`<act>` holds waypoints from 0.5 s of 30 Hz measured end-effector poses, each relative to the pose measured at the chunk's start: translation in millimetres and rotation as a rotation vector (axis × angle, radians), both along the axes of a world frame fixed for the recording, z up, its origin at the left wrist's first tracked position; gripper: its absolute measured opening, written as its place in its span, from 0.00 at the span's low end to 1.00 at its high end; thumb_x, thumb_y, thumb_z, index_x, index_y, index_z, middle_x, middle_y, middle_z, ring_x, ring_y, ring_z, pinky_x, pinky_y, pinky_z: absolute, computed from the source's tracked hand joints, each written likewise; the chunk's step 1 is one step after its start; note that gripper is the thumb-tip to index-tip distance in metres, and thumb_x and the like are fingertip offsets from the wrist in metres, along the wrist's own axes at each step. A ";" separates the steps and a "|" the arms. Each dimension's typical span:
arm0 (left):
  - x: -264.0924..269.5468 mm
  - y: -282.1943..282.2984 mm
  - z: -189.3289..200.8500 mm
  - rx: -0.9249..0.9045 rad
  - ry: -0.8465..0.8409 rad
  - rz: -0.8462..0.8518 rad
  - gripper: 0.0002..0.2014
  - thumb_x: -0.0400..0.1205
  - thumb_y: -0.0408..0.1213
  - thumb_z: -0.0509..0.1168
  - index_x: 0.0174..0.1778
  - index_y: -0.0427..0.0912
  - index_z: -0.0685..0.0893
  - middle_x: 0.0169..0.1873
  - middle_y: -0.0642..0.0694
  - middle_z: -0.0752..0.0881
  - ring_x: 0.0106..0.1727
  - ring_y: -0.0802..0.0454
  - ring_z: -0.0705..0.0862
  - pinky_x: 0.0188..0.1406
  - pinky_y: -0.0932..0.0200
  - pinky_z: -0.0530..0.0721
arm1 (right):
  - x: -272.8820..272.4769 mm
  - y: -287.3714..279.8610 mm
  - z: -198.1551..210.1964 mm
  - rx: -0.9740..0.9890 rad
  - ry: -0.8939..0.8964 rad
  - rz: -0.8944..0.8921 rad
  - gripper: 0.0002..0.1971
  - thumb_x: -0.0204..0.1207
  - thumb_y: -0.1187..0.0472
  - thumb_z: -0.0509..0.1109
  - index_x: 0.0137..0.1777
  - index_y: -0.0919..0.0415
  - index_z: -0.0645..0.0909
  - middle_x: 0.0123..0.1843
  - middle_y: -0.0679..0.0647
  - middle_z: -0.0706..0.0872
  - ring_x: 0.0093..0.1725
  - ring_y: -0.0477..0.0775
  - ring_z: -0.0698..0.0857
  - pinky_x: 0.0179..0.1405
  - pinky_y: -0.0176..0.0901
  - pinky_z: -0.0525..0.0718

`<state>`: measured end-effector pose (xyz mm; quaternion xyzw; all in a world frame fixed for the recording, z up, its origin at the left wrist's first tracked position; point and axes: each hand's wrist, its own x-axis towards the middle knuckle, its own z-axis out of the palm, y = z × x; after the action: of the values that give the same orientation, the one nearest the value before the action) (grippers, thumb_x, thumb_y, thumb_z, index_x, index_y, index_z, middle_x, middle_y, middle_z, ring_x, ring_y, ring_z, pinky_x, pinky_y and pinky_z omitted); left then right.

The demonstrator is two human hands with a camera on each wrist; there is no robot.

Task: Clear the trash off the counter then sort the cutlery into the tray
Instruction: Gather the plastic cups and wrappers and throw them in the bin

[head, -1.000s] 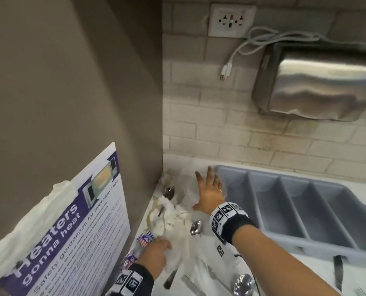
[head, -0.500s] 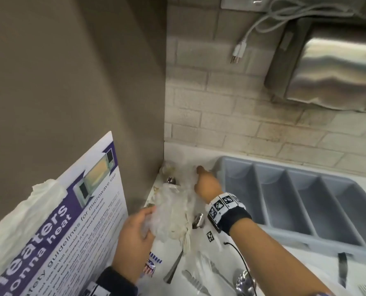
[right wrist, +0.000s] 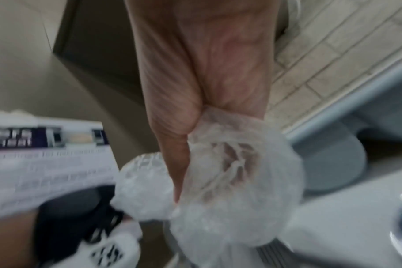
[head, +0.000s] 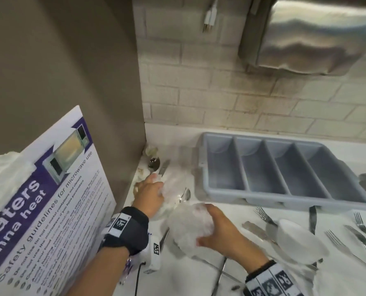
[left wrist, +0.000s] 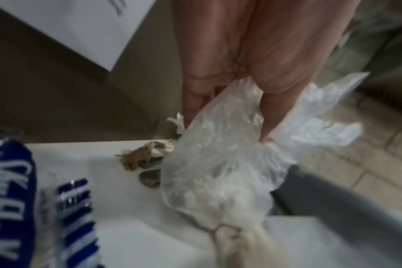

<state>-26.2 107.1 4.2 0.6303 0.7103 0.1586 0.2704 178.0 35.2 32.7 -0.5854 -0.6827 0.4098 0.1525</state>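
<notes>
My left hand (head: 154, 185) reaches toward the counter's back left corner and pinches a sheet of clear plastic wrap (left wrist: 218, 163) between thumb and fingers. Nearer me, my right hand (head: 207, 226) grips a crumpled wad of clear plastic (head: 188, 227), also shown in the right wrist view (right wrist: 236, 181). Brown scraps (left wrist: 138, 159) and a spoon (head: 154, 163) lie in that corner. The grey four-compartment cutlery tray (head: 284, 201) stands to the right by the wall. Forks (head: 340, 244), knives and spoons lie scattered on the counter in front of it.
A brown cabinet side (head: 92, 82) with a microwave safety poster (head: 49, 199) walls off the left. A steel towel dispenser (head: 306, 35) hangs above the tray. A white plastic bowl-like piece (head: 299, 242) lies among the forks. A blue printed wrapper (left wrist: 12, 199) sits near my left wrist.
My right hand pulled back from the corner toward me with a wad of plastic in it. My left hand moved forward into the corner with plastic wrap. The view tilted down.
</notes>
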 end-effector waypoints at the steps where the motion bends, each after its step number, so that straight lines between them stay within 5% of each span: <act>1: 2.0 4.0 -6.5 -0.056 0.094 -0.046 0.22 0.76 0.24 0.58 0.63 0.45 0.81 0.82 0.40 0.59 0.79 0.35 0.61 0.82 0.42 0.56 | -3.9 -1.6 -14.5 -0.016 0.002 -0.012 0.41 0.61 0.61 0.80 0.71 0.47 0.63 0.62 0.42 0.70 0.58 0.41 0.73 0.47 0.12 0.72; 3: 4.7 7.3 -12.5 -0.126 0.192 -0.111 0.27 0.76 0.23 0.58 0.67 0.54 0.74 0.83 0.42 0.52 0.78 0.38 0.65 0.81 0.40 0.55 | -13.8 0.6 -36.6 -0.021 -0.043 -0.018 0.43 0.60 0.55 0.78 0.73 0.43 0.58 0.65 0.41 0.68 0.64 0.46 0.74 0.65 0.32 0.75; 5: 4.9 9.0 -15.3 -0.160 0.193 -0.129 0.30 0.75 0.21 0.58 0.69 0.55 0.69 0.82 0.41 0.56 0.73 0.39 0.72 0.76 0.42 0.65 | -25.4 8.5 -46.1 -0.028 -0.076 -0.006 0.35 0.64 0.58 0.74 0.71 0.50 0.64 0.64 0.48 0.75 0.64 0.52 0.78 0.65 0.44 0.77; 8: 2.0 12.6 -18.8 -0.176 0.168 -0.145 0.30 0.76 0.26 0.61 0.72 0.52 0.66 0.67 0.39 0.79 0.67 0.39 0.76 0.70 0.47 0.76 | -36.9 21.2 -48.4 -0.011 -0.142 -0.009 0.17 0.71 0.61 0.68 0.60 0.59 0.77 0.56 0.57 0.85 0.51 0.55 0.83 0.48 0.38 0.76; 12: -3.9 10.9 -10.2 -0.113 0.064 -0.055 0.28 0.73 0.25 0.64 0.69 0.47 0.73 0.62 0.39 0.84 0.63 0.40 0.82 0.67 0.52 0.80 | -34.4 27.5 -45.7 0.046 -0.038 -0.163 0.07 0.74 0.69 0.64 0.46 0.66 0.83 0.38 0.56 0.84 0.31 0.39 0.78 0.33 0.22 0.73; 15: -5.1 0.7 10.3 -0.013 -0.100 0.101 0.27 0.73 0.20 0.61 0.68 0.45 0.76 0.60 0.37 0.84 0.52 0.42 0.83 0.51 0.56 0.85 | -24.4 25.4 -24.1 0.139 0.036 -0.315 0.07 0.74 0.70 0.66 0.38 0.64 0.85 0.30 0.51 0.87 0.26 0.38 0.80 0.29 0.24 0.75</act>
<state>-31.3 107.8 14.5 0.5831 0.7278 0.1988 0.3012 153.6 60.6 8.6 -0.6659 -0.6064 0.3428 0.2672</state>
